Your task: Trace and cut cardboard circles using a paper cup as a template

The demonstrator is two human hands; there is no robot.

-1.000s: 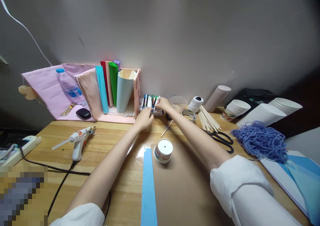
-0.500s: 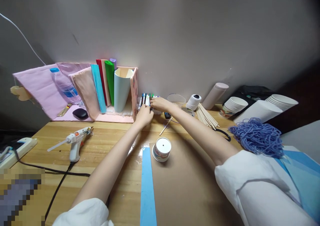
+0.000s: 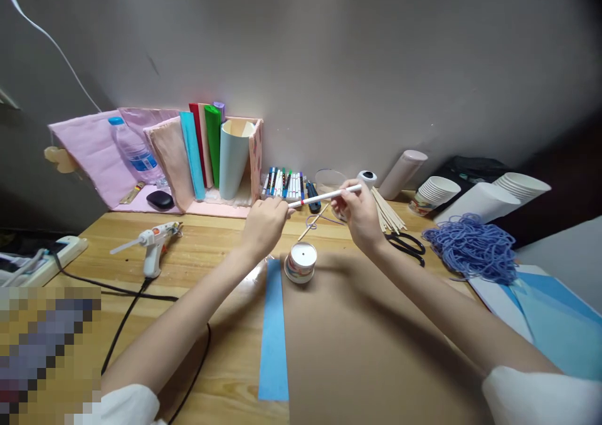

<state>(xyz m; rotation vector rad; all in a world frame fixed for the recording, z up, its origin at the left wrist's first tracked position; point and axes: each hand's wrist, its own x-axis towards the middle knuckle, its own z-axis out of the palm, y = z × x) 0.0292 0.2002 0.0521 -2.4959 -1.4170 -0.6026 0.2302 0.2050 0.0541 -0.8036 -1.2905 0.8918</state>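
A slim white marker (image 3: 325, 196) with a red band is held level between my two hands, above the table. My left hand (image 3: 266, 225) is closed around its left end, hiding that end. On the other end, the fingers of my right hand (image 3: 361, 217) pinch the white barrel. Behind my left hand lies a row of markers (image 3: 285, 183) with blue, green and dark caps. An upside-down paper cup (image 3: 301, 259) with a small hole in its base stands below the hands, on a brown board (image 3: 348, 343).
A glue gun (image 3: 154, 240) and its cord lie at left, before a pink organizer (image 3: 221, 210) with coloured paper rolls. Scissors (image 3: 407, 244), wooden sticks (image 3: 388, 215), blue-purple cord (image 3: 470, 249) and stacked paper cups (image 3: 433, 196) are at right. A blue strip (image 3: 273, 343) borders the board.
Both hands have come back from the row of markers, now with a white marker between them. My right hand has moved to the right, uncovering the row.
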